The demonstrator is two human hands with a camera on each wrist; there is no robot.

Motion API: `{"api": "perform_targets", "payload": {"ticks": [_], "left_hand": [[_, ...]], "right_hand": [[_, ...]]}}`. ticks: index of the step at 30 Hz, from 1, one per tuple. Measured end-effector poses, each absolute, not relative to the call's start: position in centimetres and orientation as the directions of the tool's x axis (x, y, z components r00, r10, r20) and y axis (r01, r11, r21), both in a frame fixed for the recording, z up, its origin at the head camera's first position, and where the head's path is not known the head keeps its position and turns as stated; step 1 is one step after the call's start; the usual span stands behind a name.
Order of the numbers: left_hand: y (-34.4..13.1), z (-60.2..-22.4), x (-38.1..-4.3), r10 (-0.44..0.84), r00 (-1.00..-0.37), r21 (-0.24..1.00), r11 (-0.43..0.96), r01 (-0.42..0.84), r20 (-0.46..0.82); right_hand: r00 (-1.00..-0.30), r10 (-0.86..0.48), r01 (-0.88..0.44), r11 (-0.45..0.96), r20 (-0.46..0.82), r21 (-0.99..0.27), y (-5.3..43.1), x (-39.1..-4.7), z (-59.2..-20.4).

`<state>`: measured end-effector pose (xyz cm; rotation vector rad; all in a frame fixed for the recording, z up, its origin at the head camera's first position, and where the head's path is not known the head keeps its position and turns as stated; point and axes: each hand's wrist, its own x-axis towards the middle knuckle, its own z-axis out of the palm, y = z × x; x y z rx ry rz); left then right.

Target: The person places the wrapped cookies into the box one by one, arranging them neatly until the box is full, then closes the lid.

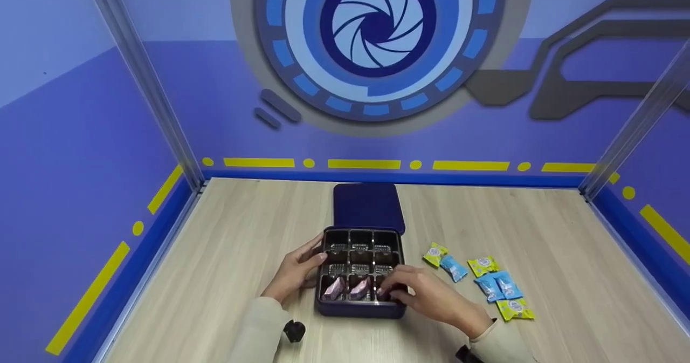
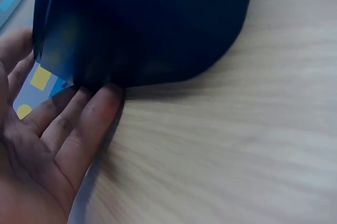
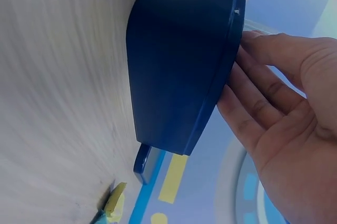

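A dark blue tin box (image 1: 361,310) with a black divided tray stands on the table. Two pink-wrapped candies (image 1: 334,288) lie in the left and middle compartments of its near row. My left hand (image 1: 294,270) holds the tin's left side, thumb over the rim; in the left wrist view its fingers (image 2: 87,124) touch the tin's outer wall. My right hand (image 1: 431,295) reaches over the right rim, fingers curled into the near right compartment around a small pink piece, mostly hidden. The right wrist view shows the tin's wall hiding those fingertips.
The dark blue lid (image 1: 368,206) lies behind the tin. Right of it are several wrapped candies, among them a blue one (image 1: 454,268) and a yellow-green one (image 1: 516,309). Blue-purple panels (image 1: 345,136) enclose the table at the back and sides.
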<state>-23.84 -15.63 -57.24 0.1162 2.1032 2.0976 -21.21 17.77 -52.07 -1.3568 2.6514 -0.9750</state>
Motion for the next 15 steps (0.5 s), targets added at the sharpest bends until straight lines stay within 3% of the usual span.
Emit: {"api": "perform_targets", "payload": {"ticks": [6,15], "left_hand": [[-15.49,-57.48,-23.65,0.154,-0.987,0.999,-0.014,-0.045,-0.042],[-14.83,-58.14,-23.74,0.095,-0.995,0.999,-0.049,-0.012,-0.007]], "right_hand": [[-0.645,-0.704,-0.714,0.416,0.298,-0.563,17.99,-21.01,-52.23],[-0.618,-0.647,-0.775,0.405,0.447,-0.486,18.48,-20.84,-52.34]]}}
